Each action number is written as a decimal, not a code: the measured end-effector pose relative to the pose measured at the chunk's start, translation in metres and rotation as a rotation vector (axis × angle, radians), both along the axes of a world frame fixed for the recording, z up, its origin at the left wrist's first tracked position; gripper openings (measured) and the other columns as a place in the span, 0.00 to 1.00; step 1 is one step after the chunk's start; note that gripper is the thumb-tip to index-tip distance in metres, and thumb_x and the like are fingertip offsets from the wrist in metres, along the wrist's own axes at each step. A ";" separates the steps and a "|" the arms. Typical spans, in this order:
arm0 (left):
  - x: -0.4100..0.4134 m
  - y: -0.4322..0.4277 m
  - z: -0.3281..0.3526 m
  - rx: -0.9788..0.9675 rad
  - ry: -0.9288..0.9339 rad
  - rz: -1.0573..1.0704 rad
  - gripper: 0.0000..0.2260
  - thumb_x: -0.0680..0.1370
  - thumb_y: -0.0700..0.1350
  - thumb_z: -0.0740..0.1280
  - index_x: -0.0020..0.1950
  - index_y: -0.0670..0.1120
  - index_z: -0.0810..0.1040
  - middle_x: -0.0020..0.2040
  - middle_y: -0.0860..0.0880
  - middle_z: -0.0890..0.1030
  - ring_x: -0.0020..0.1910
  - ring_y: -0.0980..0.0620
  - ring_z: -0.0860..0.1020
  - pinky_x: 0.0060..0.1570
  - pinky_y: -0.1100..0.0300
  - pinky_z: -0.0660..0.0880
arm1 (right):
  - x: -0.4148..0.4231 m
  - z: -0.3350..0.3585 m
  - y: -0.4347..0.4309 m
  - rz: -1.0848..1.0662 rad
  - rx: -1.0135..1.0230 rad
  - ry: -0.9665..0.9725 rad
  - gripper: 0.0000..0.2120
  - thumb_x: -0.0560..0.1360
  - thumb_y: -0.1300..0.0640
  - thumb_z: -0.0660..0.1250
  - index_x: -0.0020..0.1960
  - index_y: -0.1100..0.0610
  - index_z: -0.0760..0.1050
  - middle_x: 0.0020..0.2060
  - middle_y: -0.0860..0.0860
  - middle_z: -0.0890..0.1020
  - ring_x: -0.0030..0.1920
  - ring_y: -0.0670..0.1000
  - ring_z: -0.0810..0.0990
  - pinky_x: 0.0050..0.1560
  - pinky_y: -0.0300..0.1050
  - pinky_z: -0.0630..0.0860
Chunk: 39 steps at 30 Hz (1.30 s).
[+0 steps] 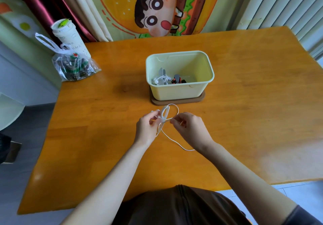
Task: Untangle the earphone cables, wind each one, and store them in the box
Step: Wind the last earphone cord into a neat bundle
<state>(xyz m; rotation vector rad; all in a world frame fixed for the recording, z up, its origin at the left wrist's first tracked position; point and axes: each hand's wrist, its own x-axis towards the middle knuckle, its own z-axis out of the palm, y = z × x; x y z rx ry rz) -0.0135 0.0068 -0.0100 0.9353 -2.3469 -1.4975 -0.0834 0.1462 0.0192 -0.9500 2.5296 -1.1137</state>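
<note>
Head view. At the table's (253, 111) middle, just before the box (178, 91), we hold the one cable (165, 115) outside it. The left hand (148, 128) curls its fingers round the coil; the right hand (190, 126) pinches a turn beside it. A loose tail trails toward the near edge. Two wound bundles (161, 80) lie in the box. Left, we judge: finish winding, then store.
</note>
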 end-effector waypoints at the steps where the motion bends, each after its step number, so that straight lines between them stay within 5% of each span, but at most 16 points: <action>1: 0.000 -0.001 0.001 -0.015 -0.013 -0.054 0.11 0.78 0.42 0.67 0.60 0.44 0.80 0.50 0.48 0.81 0.48 0.51 0.78 0.40 0.75 0.70 | -0.005 0.001 0.002 -0.004 0.010 0.022 0.07 0.75 0.54 0.67 0.44 0.56 0.80 0.37 0.46 0.77 0.35 0.45 0.73 0.37 0.38 0.70; 6: -0.001 0.002 0.009 0.030 -0.035 -0.256 0.11 0.78 0.41 0.67 0.60 0.44 0.80 0.51 0.48 0.81 0.44 0.54 0.76 0.43 0.70 0.72 | -0.026 0.008 0.009 -0.064 -0.042 0.043 0.06 0.74 0.54 0.70 0.42 0.57 0.80 0.36 0.47 0.76 0.36 0.47 0.74 0.37 0.38 0.69; 12: 0.001 0.008 0.028 0.520 0.102 -0.362 0.12 0.77 0.40 0.66 0.60 0.45 0.79 0.51 0.51 0.83 0.49 0.57 0.79 0.50 0.65 0.75 | -0.039 0.006 0.013 -0.145 -0.049 -0.058 0.07 0.74 0.55 0.70 0.40 0.57 0.79 0.29 0.40 0.74 0.32 0.41 0.73 0.34 0.29 0.66; 19: -0.013 0.013 0.036 0.878 0.274 -0.027 0.09 0.78 0.39 0.63 0.53 0.49 0.80 0.43 0.53 0.84 0.43 0.56 0.80 0.47 0.61 0.73 | -0.009 -0.005 0.005 -0.133 -0.119 -0.286 0.14 0.78 0.54 0.63 0.35 0.57 0.76 0.28 0.50 0.78 0.29 0.44 0.73 0.33 0.37 0.68; 29: -0.016 0.012 0.034 1.004 0.312 0.252 0.07 0.80 0.41 0.63 0.53 0.48 0.80 0.44 0.49 0.82 0.45 0.53 0.78 0.52 0.57 0.72 | 0.008 -0.004 0.001 -0.011 -0.130 -0.439 0.12 0.80 0.55 0.60 0.40 0.51 0.77 0.32 0.47 0.77 0.28 0.40 0.72 0.32 0.33 0.70; 33: -0.015 0.012 0.033 0.933 0.299 0.323 0.09 0.79 0.41 0.64 0.57 0.45 0.79 0.48 0.47 0.81 0.50 0.50 0.78 0.57 0.55 0.73 | 0.009 0.000 0.001 0.017 -0.084 -0.360 0.10 0.80 0.56 0.60 0.43 0.52 0.78 0.32 0.47 0.77 0.29 0.43 0.71 0.32 0.33 0.68; 39: -0.013 0.009 0.026 0.770 0.221 0.348 0.11 0.79 0.40 0.66 0.60 0.42 0.79 0.41 0.48 0.81 0.40 0.54 0.77 0.43 0.63 0.74 | 0.003 0.005 0.004 0.060 -0.016 -0.131 0.10 0.79 0.56 0.62 0.44 0.55 0.80 0.31 0.40 0.74 0.30 0.45 0.72 0.32 0.37 0.67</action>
